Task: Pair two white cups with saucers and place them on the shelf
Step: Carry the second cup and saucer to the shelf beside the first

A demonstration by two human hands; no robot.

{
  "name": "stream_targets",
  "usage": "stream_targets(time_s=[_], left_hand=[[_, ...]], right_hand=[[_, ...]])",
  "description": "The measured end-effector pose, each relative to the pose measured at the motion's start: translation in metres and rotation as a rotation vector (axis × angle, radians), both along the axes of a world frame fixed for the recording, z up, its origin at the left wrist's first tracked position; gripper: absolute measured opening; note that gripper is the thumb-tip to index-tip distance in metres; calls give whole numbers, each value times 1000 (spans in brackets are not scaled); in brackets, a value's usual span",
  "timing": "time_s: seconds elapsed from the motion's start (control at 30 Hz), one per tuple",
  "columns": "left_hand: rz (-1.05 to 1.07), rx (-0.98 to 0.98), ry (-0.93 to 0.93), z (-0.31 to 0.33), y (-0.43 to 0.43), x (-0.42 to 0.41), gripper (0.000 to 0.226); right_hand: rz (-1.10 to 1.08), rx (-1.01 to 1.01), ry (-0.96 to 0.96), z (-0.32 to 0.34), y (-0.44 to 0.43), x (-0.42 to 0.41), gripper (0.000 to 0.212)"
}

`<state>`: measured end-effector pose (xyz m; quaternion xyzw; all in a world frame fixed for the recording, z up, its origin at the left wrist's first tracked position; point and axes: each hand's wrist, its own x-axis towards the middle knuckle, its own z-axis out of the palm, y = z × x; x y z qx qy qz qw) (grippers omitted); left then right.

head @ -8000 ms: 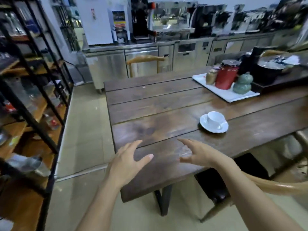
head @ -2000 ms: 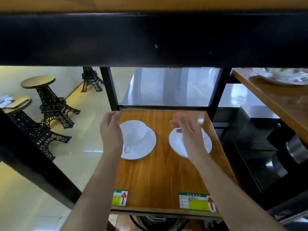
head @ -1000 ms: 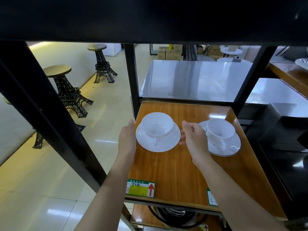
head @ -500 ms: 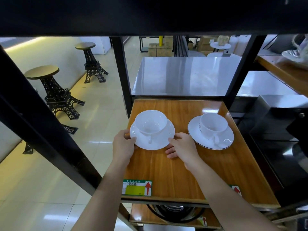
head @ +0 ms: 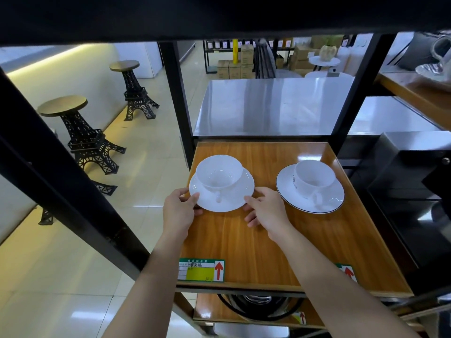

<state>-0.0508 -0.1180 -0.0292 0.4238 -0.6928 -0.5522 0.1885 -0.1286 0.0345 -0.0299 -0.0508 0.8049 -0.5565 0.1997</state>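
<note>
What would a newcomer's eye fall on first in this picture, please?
Two white cups on saucers, side by side on the orange wooden shelf. The left hand and right hand touch the near rim of the left saucer; the right saucer, dark-rimmed, stands untouched. Beyond, left, Eiffel-tower stools stand on the tiled floor.

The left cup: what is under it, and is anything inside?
The left cup stands on a white saucer, which both hands hold at its near rim. The cup looks empty. The saucer's middle is covered.

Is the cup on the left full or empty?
Empty. The left cup stands upright on its saucer, its bare white inside showing.
</note>
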Motion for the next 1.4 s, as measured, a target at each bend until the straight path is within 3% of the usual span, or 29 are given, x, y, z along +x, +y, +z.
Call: stream_targets(time_s=[0.17, 0.27, 0.33, 0.43, 0.53, 0.7, 0.83, 1.0, 1.4], left_hand=[[70, 70, -3, 3, 0, 1, 35], [223, -174, 17, 11, 5, 3, 34], [268, -344, 168, 23, 21, 5, 31], [82, -408, 358, 41, 65, 5, 20], [-218, -387, 350, 34, 107, -5, 10], [-310, -56, 112, 11, 133, -37, 16], [-324, 124, 20, 8, 137, -56, 34], [-419, 239, -47, 14, 146, -74, 50], [-361, 293, 3, 10, 154, -82, 53]], right_hand=[[24, 12, 18, 5, 8, 5, 44], [-33, 64, 194, 11, 22, 8, 31], [-110, 36, 318, 17, 36, 10, 22], [-287, -31, 454, 21, 61, 5, 20], [-467, -61, 522, 20, 89, -5, 17], [-602, 27, 394, 17, 128, -21, 30], [-496, 157, 194, 4, 139, -34, 43], [-390, 83, 45, 6, 137, -37, 48], [-381, -38, 49, -4, 136, -50, 43]])
